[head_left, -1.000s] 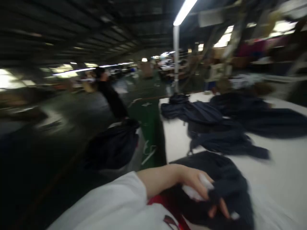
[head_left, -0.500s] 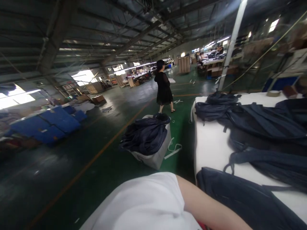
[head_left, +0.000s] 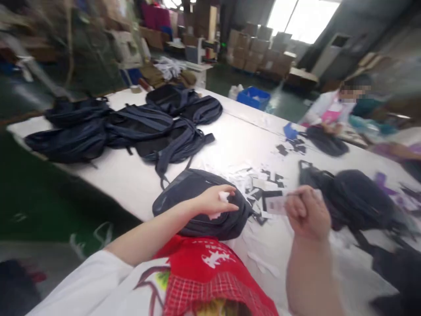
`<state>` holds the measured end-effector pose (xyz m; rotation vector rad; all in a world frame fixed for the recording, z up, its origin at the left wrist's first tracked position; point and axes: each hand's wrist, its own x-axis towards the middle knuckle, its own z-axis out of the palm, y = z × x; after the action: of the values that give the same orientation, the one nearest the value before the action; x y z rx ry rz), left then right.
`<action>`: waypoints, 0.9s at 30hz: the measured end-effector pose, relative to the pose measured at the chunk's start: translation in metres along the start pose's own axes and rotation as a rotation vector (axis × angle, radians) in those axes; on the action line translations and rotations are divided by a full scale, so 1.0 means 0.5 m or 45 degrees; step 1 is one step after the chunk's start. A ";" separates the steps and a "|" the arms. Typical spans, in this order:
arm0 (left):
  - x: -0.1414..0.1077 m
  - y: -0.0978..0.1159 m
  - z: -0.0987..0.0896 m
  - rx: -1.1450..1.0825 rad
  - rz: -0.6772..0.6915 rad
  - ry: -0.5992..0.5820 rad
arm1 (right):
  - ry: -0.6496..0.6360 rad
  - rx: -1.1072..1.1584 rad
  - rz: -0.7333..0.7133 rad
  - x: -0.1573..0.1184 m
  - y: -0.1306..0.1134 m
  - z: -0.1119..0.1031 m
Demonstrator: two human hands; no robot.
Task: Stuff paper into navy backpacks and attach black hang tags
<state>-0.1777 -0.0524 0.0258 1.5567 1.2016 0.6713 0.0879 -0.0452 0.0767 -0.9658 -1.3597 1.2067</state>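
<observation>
My left hand [head_left: 219,202] spreads its fingers, a white scrap [head_left: 224,196] inside, at one dark backpack [head_left: 194,181] on the table [head_left: 223,151], while my right hand [head_left: 307,213] pinches one tag [head_left: 275,205].

Left forearm [head_left: 154,230] slanting inward; left hand [head_left: 219,202] with fingers parted. Right forearm [head_left: 311,272] upright, right hand [head_left: 307,211] fingers curled.

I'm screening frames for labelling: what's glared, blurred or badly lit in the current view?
Head view: the window is blown out white; the right hand and its card look soft, the print unreadable; the floor at left is dark.
</observation>
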 end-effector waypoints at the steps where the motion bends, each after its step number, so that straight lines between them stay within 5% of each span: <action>1: 0.000 0.007 -0.007 0.000 0.048 -0.025 | 0.063 0.061 -0.016 -0.022 -0.025 0.011; 7: -0.028 0.045 -0.024 -0.035 0.114 -0.252 | 0.048 0.356 0.043 -0.058 -0.078 0.157; 12: -0.044 0.025 -0.053 -0.017 0.154 -0.389 | 0.107 0.250 0.056 -0.072 -0.075 0.213; 16: -0.052 -0.008 -0.080 -0.001 0.074 -0.209 | 0.337 -0.036 -0.018 -0.079 -0.050 0.221; 20: -0.055 -0.036 -0.106 0.001 0.042 -0.054 | 0.500 -0.814 0.002 -0.074 -0.001 0.241; 23: -0.063 -0.048 -0.128 0.039 0.130 -0.050 | 0.359 -1.266 -0.005 -0.072 0.025 0.267; 27: -0.105 -0.060 -0.154 0.126 0.131 -0.115 | -0.110 -1.234 -0.007 -0.072 0.061 0.302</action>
<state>-0.2735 -0.0720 0.0310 1.7226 1.1077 0.6092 -0.0577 -0.0982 0.0456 -1.5631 -2.0644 0.5338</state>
